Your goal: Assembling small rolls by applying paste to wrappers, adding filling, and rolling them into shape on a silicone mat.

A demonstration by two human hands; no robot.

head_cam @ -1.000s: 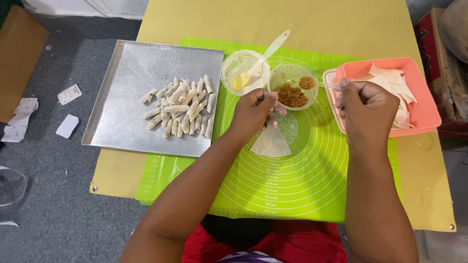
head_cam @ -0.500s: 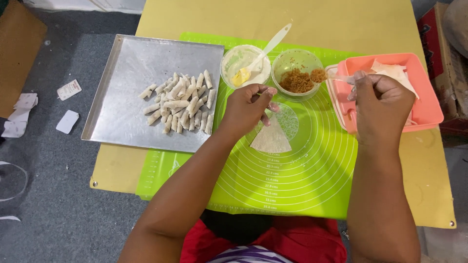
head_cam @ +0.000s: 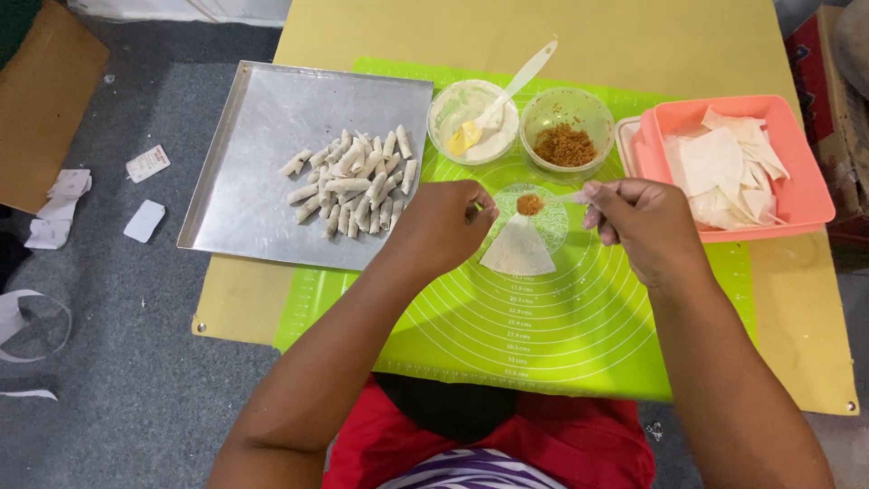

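A white triangular wrapper [head_cam: 518, 250] lies on the green silicone mat [head_cam: 543, 326], with a small heap of brown filling [head_cam: 529, 205] at its top corner. My right hand [head_cam: 644, 224] is closed on a small spoon whose tip reaches that filling. My left hand [head_cam: 445, 224] rests just left of the wrapper, fingers curled near its edge; I cannot tell if it touches it. A clear bowl of brown filling [head_cam: 568, 142] stands just beyond.
A metal tray [head_cam: 253, 181] at the left holds several rolled pieces [head_cam: 353, 183]. A bowl of white paste [head_cam: 471, 119] has a spatula in it. A pink tub [head_cam: 797, 172] of cut wrappers sits at the right. Paper scraps lie on the grey floor.
My right hand came from the pink tub side to the wrapper with the spoon, and a heap of brown filling now sits on the wrapper's tip. My left hand slid slightly left.
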